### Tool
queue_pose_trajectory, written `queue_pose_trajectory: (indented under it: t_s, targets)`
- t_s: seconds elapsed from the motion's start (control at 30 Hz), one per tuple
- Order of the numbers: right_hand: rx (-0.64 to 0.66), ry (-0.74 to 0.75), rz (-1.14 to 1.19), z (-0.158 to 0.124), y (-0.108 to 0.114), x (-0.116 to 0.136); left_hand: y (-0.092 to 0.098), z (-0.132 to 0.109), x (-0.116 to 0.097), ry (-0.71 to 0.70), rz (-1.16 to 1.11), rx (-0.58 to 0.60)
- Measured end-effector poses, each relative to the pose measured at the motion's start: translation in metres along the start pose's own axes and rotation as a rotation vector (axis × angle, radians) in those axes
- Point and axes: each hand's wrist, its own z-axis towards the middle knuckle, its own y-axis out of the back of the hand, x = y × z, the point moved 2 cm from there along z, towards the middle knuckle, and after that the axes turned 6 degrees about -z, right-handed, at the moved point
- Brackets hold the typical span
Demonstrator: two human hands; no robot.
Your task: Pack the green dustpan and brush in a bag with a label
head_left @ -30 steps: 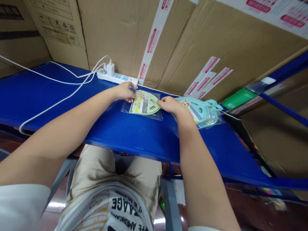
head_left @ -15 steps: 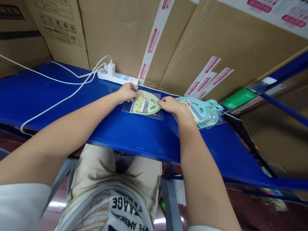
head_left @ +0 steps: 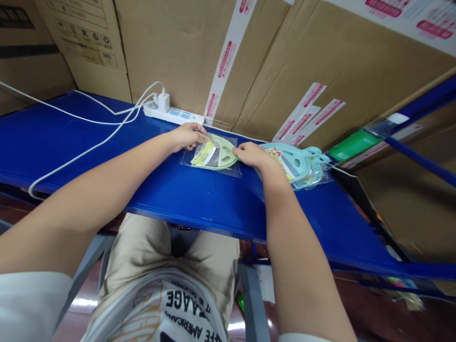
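Note:
A light green plastic pot strainer (head_left: 225,153), slotted and rounded, lies flat on the blue tabletop (head_left: 199,192) on a clear plastic bag (head_left: 233,171). A yellow and white label card (head_left: 206,154) lies tilted over its left part. My left hand (head_left: 188,137) pinches the upper edge of this card, fingers closed. At the strainer's right end, my right hand (head_left: 249,154) grips it between thumb and fingers, hiding that end. Just right of this hand, light blue strainers (head_left: 297,161) of the same shape are stacked in clear bags with similar labels.
A white power strip (head_left: 174,115) with a plugged-in charger and white cables (head_left: 107,140) sits at the back left. Large cardboard boxes (head_left: 171,52) rise behind the table. A green-labelled bottle (head_left: 356,145) leans at the right, near a blue metal bar (head_left: 423,166).
The label card has turned and shifted slightly left under my left hand, baring more of the strainer's slots. My right hand has stayed nearly still.

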Motion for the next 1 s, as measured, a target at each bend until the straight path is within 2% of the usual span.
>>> queue_pose_trajectory:
  t_s: [0.4,0.7,1.0]
  targets:
    - [0.001,0.013,-0.016,0.002,-0.002,-0.001,-0.008,-0.004,-0.006,-0.025,0.202,-0.085]
    - [0.008,0.003,-0.015,-0.001,0.0,0.002,-0.014,-0.002,-0.006,-0.022,0.213,-0.1]
    - [0.004,0.031,-0.023,0.004,-0.003,-0.002,-0.014,-0.002,-0.005,-0.088,0.147,-0.041]
